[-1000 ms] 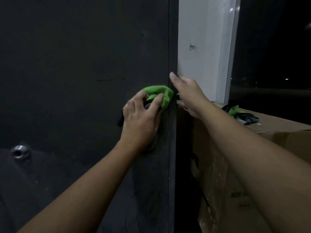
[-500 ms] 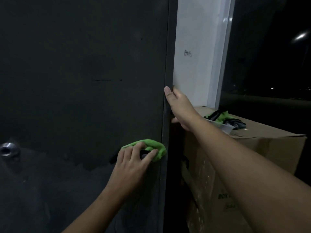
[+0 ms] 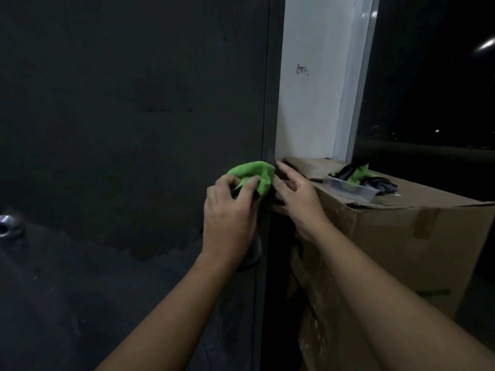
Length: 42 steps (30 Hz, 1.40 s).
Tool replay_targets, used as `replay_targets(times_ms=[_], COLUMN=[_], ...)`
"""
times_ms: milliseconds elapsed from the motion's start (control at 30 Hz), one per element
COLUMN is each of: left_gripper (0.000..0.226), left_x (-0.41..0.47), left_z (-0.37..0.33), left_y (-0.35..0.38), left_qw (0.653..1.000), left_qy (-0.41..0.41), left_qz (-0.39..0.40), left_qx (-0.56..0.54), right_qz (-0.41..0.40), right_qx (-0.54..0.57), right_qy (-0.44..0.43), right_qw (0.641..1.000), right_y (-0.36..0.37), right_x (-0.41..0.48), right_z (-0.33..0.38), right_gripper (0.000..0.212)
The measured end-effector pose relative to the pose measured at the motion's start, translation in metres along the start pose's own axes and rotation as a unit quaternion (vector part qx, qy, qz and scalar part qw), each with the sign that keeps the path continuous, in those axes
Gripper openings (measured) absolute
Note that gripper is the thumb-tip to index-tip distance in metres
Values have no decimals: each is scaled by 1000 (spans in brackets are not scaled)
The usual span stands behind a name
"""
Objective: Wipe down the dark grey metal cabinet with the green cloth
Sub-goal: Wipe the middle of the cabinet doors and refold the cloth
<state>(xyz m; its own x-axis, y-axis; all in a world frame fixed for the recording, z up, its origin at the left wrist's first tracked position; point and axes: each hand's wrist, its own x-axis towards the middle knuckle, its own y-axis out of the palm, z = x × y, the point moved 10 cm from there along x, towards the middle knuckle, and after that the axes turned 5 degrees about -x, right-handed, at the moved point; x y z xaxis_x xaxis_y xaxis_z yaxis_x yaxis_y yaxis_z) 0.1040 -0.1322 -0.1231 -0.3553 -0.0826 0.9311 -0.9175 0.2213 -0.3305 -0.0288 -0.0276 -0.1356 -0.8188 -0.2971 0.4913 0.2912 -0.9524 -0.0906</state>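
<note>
The cabinet (image 3: 134,116) is dark grey and fills the left side of the view. The green cloth (image 3: 254,174) is bunched up in a ball. It sits against the front of the cabinet, right at its right edge, about halfway up the view.

The left hand (image 3: 230,210) holds the cloth from below. Its grip is pinching the cloth, with the fingers curled over the bottom of it.

The right hand (image 3: 297,199) is just beside the cloth, on the other side of the cabinet edge. Its grip is spread, with loose fingers that point up at the cloth. I cannot tell if they touch it.

A box (image 3: 401,250) made of brown card stands just to the right of the cabinet. On top of it lie a clear tray (image 3: 351,190) and a small heap of green and dark rags (image 3: 359,174). Behind the box are a white wall (image 3: 308,108) and a dark window (image 3: 428,89).

A small silver knob (image 3: 8,226) shows low on the left of the cabinet.
</note>
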Motion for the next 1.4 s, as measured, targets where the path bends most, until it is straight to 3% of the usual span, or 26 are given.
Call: replay_targets(times_ms=[133, 267, 500, 600, 700, 867, 1033, 1267, 1400], left_gripper=[41, 54, 57, 60, 45, 39, 43, 50, 49], left_x=[-28, -76, -141, -126, -78, 33, 77, 15, -17], left_z=[-4, -3, 21, 27, 31, 2, -30, -29, -21], left_y=[23, 44, 48, 32, -1, -34, -13, 10, 16], left_qw=[997, 984, 960, 970, 990, 994, 984, 961, 957], left_qy=[60, 121, 143, 130, 78, 62, 94, 179, 173], left_qz=[28, 112, 202, 168, 66, -22, 25, 97, 139], left_qx=[44, 71, 131, 116, 93, 86, 150, 185, 186], right_qz=[18, 15, -6, -18, -22, -11, 27, 39, 50], right_qx=[-34, -19, -74, -105, -118, -49, -21, 6, 5], right_qy=[18, 30, 1, -14, -19, 28, 60, 102, 116], right_qw=[999, 999, 997, 994, 993, 998, 998, 994, 992], right_y=[-3, -2, 13, 16, 18, 16, 14, 8, 9], right_x=[-4, -13, -29, -37, -41, -38, -35, -35, -47], right_z=[-11, -20, -26, -35, -42, -49, -50, -51, -38], right_gripper=[38, 39, 50, 52, 55, 50, 42, 67, 65])
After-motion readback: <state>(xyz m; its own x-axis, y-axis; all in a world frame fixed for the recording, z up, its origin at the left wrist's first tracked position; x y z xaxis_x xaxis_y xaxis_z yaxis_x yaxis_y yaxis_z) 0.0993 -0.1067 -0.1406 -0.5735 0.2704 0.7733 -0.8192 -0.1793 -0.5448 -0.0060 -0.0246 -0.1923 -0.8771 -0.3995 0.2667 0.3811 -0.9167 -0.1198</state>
